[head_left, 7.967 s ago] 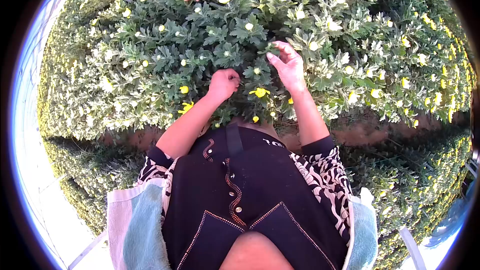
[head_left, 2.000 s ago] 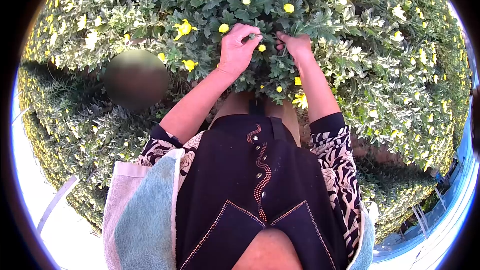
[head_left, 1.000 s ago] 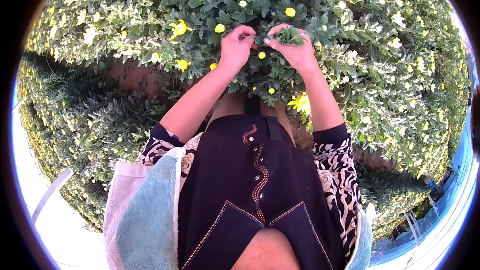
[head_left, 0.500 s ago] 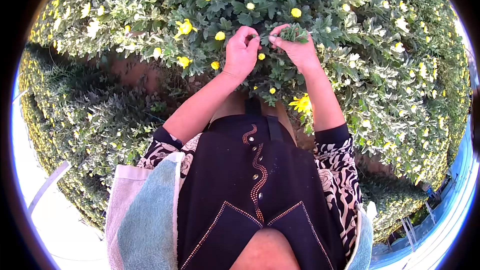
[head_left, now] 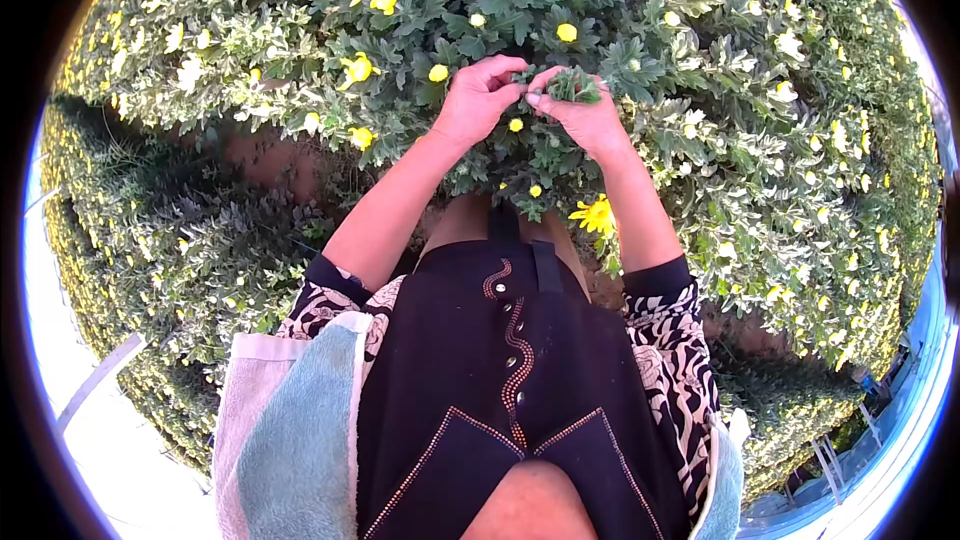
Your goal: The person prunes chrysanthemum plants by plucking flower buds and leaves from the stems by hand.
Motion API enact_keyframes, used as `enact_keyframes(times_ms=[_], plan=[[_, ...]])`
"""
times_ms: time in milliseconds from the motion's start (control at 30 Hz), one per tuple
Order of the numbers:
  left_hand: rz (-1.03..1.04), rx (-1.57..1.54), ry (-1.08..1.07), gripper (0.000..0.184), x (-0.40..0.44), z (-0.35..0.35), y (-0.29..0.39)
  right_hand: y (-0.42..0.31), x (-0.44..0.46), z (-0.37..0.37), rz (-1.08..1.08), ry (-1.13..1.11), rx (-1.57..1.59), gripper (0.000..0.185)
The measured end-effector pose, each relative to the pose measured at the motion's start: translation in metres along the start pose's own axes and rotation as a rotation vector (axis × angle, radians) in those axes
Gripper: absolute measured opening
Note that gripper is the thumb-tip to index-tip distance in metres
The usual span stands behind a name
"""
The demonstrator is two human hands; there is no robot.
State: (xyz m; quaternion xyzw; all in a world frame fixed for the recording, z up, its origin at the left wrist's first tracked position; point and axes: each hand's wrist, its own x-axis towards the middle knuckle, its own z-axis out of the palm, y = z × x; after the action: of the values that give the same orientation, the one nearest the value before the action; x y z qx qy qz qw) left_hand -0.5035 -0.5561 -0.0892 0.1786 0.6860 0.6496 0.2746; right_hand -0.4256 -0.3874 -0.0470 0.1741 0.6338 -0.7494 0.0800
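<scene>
My left hand (head_left: 476, 102) is closed with thumb and fingertips pinched together over the plants; a bit of green shows at its fingertips, too small to name. Close beside it on the right, my right hand (head_left: 585, 118) holds a small bunch of green leaves (head_left: 573, 87) between thumb and fingers. The fingertips of the two hands nearly meet. Around them stand leafy green plants with a yellow bud (head_left: 438, 72) left of my left hand, another yellow bud (head_left: 567, 32) above my right hand, and a small bud (head_left: 516, 125) just below.
An open yellow flower (head_left: 595, 215) stands near my right forearm. More yellow flowers (head_left: 357, 70) are at the upper left. Bare brown soil (head_left: 270, 162) runs between plant rows. A towel (head_left: 300, 435) hangs over my clothing at the lower left.
Since a moment ago, my left hand has moved right, towards my right hand, and the gap between them has narrowed. Compared with two seconds ago, the leaf bunch now shows in my right hand.
</scene>
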Motion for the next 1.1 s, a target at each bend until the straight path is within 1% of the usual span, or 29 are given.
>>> enact_keyframes(times_ms=[33,67,133,167,200,267,300,333,400,433,467,500,533,567,600,667,700,733,767,800,833,867,900,933,1000,1033,1067,1100], plan=[[0.057,-0.080,0.039,0.022,0.003,0.006,-0.003,0.004,0.001,0.000,-0.014,-0.009,-0.018,0.008],[0.063,-0.080,0.039,0.022,0.005,0.006,-0.005,0.004,0.001,-0.001,-0.019,-0.009,-0.021,0.008],[0.054,0.162,0.057,0.017,0.010,0.005,-0.008,0.002,-0.002,-0.001,-0.045,-0.011,-0.122,0.008],[-0.040,0.219,0.067,0.016,0.012,0.005,-0.010,0.004,-0.002,-0.001,-0.084,-0.020,-0.103,0.007],[-0.037,0.219,0.066,0.016,0.012,0.007,-0.008,0.004,-0.003,-0.002,-0.086,-0.019,-0.104,0.007],[-0.144,0.531,0.197,0.013,0.012,0.011,-0.003,0.003,-0.003,-0.003,-0.075,-0.005,-0.073,0.007],[-0.152,0.630,0.211,0.012,0.012,0.011,-0.008,0.003,-0.004,-0.003,-0.076,-0.002,-0.074,0.007],[-0.150,0.629,0.209,0.012,0.012,0.010,-0.013,0.002,-0.006,-0.002,-0.085,0.008,-0.094,0.007],[-0.129,0.927,0.165,0.014,0.012,0.005,-0.018,0.002,-0.006,-0.004,-0.097,0.019,-0.114,0.008],[-0.108,0.982,0.148,0.014,0.011,0.003,-0.018,0.003,-0.006,-0.005,-0.094,0.034,-0.087,0.010],[-0.106,0.983,0.143,0.014,0.008,0.000,-0.019,0.004,-0.006,-0.006,-0.091,0.052,-0.059,0.012],[-0.020,0.832,0.159,0.014,0.002,0.001,-0.009,0.000,-0.010,-0.006,-0.090,0.062,-0.056,0.012],[0.061,0.678,0.168,0.015,-0.005,0.000,-0.001,-0.010,-0.018,-0.003,-0.173,0.132,-0.091,0.014],[0.230,0.568,0.133,0.017,-0.010,-0.006,0.001,-0.021,-0.029,-0.002,-0.254,0.206,-0.128,0.016],[0.259,0.540,0.128,0.016,-0.018,-0.010,0.005,-0.033,-0.043,-0.003,-0.252,0.221,-0.130,0.016],[0.058,0.263,0.114,0.009,-0.046,-0.017,0.030,-0.057,-0.080,-0.005,-0.447,0.335,-0.317,0.020],[0.057,0.234,0.127,0.010,-0.062,-0.023,0.041,-0.065,-0.103,-0.010,-0.378,0.318,-0.367,0.018],[0.050,0.296,0.135,0.011,-0.080,-0.034,0.048,-0.070,-0.128,-0.018,-0.308,0.300,-0.416,0.017],[-0.019,0.334,0.123,0.012,-0.098,-0.046,0.053,-0.068,-0.151,-0.028,-0.266,0.267,-0.466,0.016],[-0.097,0.217,0.160,0.012,-0.118,-0.059,0.048,-0.063,-0.174,-0.036,-0.224,0.232,-0.515,0.015],[-0.177,0.305,0.166,0.012,-0.137,-0.071,0.053,-0.056,-0.197,-0.041,-0.109,0.234,-0.463,0.014],[-0.293,0.235,0.237,0.012,-0.156,-0.079,0.054,-0.047,-0.218,-0.046,0.004,0.233,-0.408,0.014],[-0.400,0.244,0.243,0.014,-0.175,-0.095,0.047,-0.031,-0.240,-0.055,0.112,0.198,-0.430,0.016],[-0.410,0.288,0.119,0.018,-0.198,-0.128,0.017,-0.015,-0.260,-0.066,0.219,0.160,-0.451,0.021],[-0.330,0.938,0.052,0.030,-0.207,-0.132,0.037,-0.006,-0.286,-0.076,0.326,0.004,-0.985,0.042],[-0.236,1.055,0.069,0.041,-0.202,-0.131,0.050,-0.006,-0.291,-0.078,0.446,-0.034,-1.098,0.057],[-0.199,0.915,0.171,0.036,-0.200,-0.138,0.036,-0.007,-0.292,-0.083,0.583,-0.026,-1.178,0.056],[-0.177,0.620,0.258,0.031,-0.189,-0.136,0.040,-0.010,-0.282,-0.084,0.412,0.058,-1.143,0.052]])
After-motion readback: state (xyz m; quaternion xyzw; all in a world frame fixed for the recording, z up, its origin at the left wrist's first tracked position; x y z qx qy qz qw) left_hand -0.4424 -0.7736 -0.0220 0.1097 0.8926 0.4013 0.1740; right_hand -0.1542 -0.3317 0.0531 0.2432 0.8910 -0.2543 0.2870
